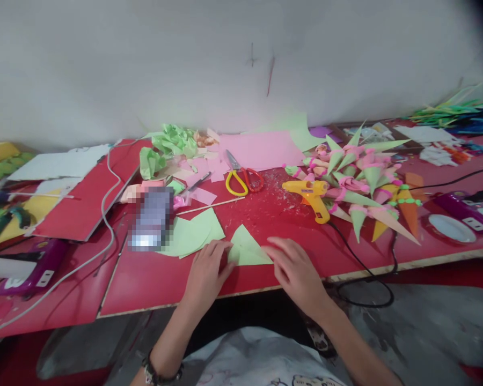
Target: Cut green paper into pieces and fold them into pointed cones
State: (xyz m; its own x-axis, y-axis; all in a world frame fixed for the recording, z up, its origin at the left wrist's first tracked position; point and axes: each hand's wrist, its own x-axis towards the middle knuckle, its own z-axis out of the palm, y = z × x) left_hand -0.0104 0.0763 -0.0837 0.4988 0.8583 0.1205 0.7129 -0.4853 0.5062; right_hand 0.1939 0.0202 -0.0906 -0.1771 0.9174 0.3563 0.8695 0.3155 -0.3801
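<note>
A small piece of light green paper, roughly triangular with a crease or overlapping layer, lies near the table's front edge between my hands. My left hand has its bent fingers and thumb closed on the left side of this paper. At its right corner is my right hand, fingers loosely stretched and apart, the fingertips close to or touching the edge. Beyond my left hand lie more light green paper pieces, rounded on one side. A thin pale stick rests just behind them.
Red-and-yellow-handled scissors lie behind on the red table. A yellow glue gun with a black cord sits right, before a heap of pink-green paper cones. A blurred phone is left. Pink sheets lie by the wall.
</note>
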